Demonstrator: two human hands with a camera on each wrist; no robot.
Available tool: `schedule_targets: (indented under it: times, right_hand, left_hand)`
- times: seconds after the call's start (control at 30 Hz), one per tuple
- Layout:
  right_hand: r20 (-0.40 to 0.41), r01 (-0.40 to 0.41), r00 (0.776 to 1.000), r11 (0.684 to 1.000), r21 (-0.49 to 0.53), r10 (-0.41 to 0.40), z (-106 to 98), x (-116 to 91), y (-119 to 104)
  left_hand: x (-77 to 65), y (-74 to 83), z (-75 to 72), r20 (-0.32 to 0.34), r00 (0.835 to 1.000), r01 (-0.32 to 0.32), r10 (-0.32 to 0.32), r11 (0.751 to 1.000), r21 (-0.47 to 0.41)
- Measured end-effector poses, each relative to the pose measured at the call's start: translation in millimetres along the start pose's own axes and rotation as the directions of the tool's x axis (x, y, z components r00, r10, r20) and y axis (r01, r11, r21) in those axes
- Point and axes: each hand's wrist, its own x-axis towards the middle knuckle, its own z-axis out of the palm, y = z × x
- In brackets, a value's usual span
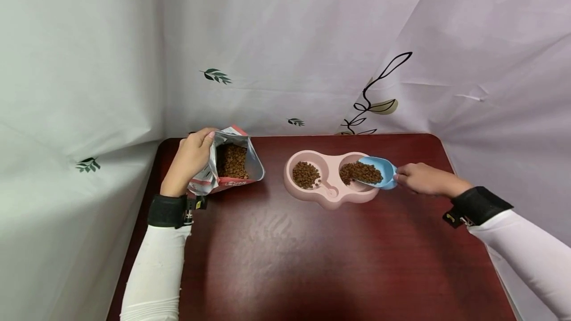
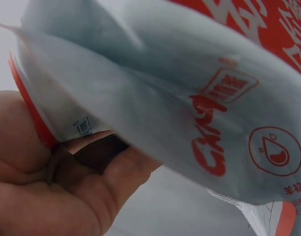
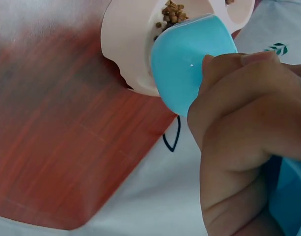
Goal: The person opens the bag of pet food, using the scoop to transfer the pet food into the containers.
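Note:
My right hand (image 1: 424, 179) grips the handle of a blue scoop (image 1: 386, 166), its fingers curled round it in the right wrist view. Brown kibble fills the front of the scoop, which is over the right bowl of a pink double pet bowl (image 1: 331, 165). Some kibble (image 1: 346, 174) lies in that bowl at the scoop's lip. The left bowl holds a pile of kibble (image 1: 305, 175). On the left, my left hand (image 1: 191, 155) pinches the rim of a pet food bag (image 1: 256, 165), whose mouth gapes and shows kibble inside. Red print covers the bag (image 2: 209, 132) in the left wrist view.
Everything stands near the far edge of a dark red wooden table (image 1: 290, 256). A pale cloth (image 1: 285, 53) with leaf drawings hangs behind the table and at its sides. Black straps (image 1: 167, 210) with small cameras circle both wrists.

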Motion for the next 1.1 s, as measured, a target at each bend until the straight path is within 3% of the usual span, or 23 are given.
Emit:
schedule_targets:
  times: [0.17, 0.5, 1.1]
  right_hand:
    - [-0.059, 0.061, 0.996, 0.982, -0.181, -0.073, -3.1, 1.4, -8.9]
    - [-0.126, 0.034, 0.99, 0.962, -0.27, -0.07, -0.5, 1.1, -21.5]
    - [-0.153, 0.021, 0.986, 0.962, -0.272, -0.065, 2.0, -5.1, -27.3]
  left_hand:
    - [-0.6, 0.0, -0.1, 0.005, 1.0, -0.006, 0.006, 1.0, 0.0]
    - [-0.6, 0.9, -0.1, 0.0, 1.0, -0.014, 0.014, 1.0, 0.008]
    - [-0.8, -0.3, -0.1, 0.007, 1.0, 0.002, -0.002, 1.0, -0.008]
